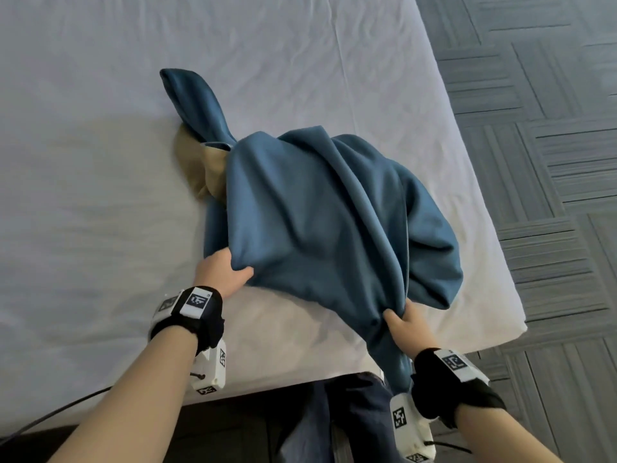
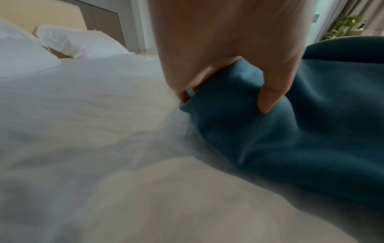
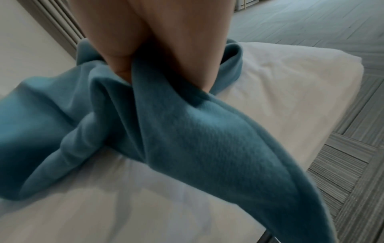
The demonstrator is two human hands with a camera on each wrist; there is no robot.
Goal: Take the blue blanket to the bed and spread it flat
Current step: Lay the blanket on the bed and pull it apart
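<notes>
The blanket (image 1: 320,208) sits bunched on the bed (image 1: 100,95), close to its near right corner, one tail drooping over the near edge. The left hand (image 1: 223,272) grips the heap's left fold; the right hand (image 1: 405,320) clutches a gathered bunch by that edge. Wide bare sheet lies left and beyond. Carpet (image 1: 551,128) borders the right side.

Black wrist straps (image 1: 200,324), white tagged cameras (image 1: 212,369)

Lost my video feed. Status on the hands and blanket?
Left hand and right hand both grip the blue blanket. Blanket bunched on the bed, not flat. Nothing blocking.
</notes>
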